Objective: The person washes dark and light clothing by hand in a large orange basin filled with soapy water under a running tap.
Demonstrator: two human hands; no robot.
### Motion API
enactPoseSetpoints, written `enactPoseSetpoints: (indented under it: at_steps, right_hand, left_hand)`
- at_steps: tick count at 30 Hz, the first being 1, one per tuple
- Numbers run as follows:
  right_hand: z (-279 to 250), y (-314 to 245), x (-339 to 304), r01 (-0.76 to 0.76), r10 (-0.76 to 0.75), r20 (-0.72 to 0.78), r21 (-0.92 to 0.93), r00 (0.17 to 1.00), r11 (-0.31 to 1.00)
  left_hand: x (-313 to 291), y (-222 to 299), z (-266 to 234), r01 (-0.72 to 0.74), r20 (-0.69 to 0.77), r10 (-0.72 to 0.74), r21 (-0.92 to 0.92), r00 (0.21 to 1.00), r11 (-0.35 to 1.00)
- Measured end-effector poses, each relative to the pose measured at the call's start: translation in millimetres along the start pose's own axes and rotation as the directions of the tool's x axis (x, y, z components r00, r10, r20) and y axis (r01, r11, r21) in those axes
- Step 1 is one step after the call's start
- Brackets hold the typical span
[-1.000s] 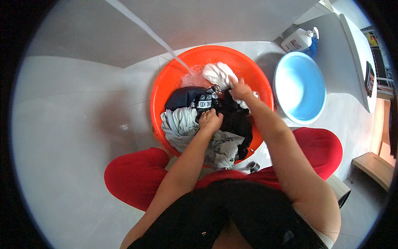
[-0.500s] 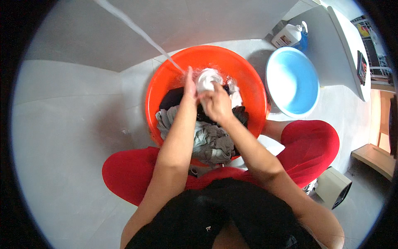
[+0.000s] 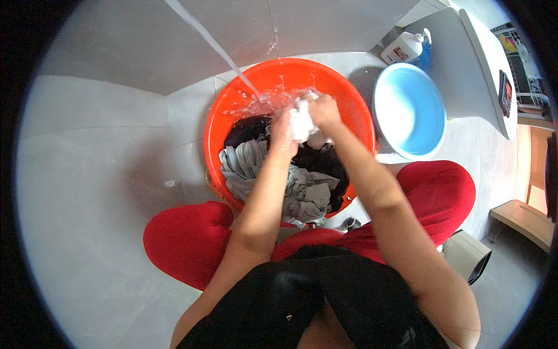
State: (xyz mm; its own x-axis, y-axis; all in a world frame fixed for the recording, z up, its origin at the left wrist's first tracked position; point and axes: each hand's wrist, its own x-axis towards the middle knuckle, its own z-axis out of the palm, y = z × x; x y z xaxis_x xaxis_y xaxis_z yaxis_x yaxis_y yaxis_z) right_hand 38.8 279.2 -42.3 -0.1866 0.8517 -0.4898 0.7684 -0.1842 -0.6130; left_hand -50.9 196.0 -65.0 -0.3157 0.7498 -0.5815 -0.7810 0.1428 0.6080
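since half a second ago, our right hand (image 3: pixel 324 110) is shifting toward the far wall of the round orange tub (image 3: pixel 356 104), and our left hand (image 3: pixel 282 132), flat then, is curling; we are squeezing bunched white cloth (image 3: pixel 301 123) between both, over the tub. wrinkled grey fabric (image 3: pixel 250 167) is lying in its near half. right of its rim a smooth blue basin (image 3: pixel 415 131) is standing; left, tiled floor (image 3: pixel 87 174) is spreading wide.

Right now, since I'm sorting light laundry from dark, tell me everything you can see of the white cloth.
The white cloth is a crumpled, soft-looking wad, plain where it shows, bunched between the left hand and the right hand. It is held over dark clothes in the orange tub, with water splashing beside it. Its full shape is hidden.
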Motion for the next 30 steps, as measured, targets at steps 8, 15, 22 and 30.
enactPoseSetpoints:
  at_steps: [8, 15, 22, 30]
  right_hand:
    - [67, 100, 61, 0.205, -0.220, 0.064, -0.677, 0.973, 0.707]
    - [63, 83, 96, 0.524, -0.202, 0.516, -0.615, 0.833, 0.590]
    - [73, 17, 26, 0.463, -0.457, -0.086, 0.251, 0.886, 0.850]
    - [50, -42, -131, 0.644, -0.682, -0.224, -0.224, 0.696, 0.731]
  left_hand:
    - [43, -11, -63, 0.101, 0.014, -0.101, -0.121, 0.995, 0.987]
    - [43, -13, -65, 0.124, -0.124, -0.132, -0.071, 0.984, 0.990]
    - [51, -2, -58, 0.142, -0.021, -0.152, -0.255, 0.988, 0.957]
    - [40, 20, -62, 0.223, 0.418, -0.022, -0.436, 0.908, 0.872]
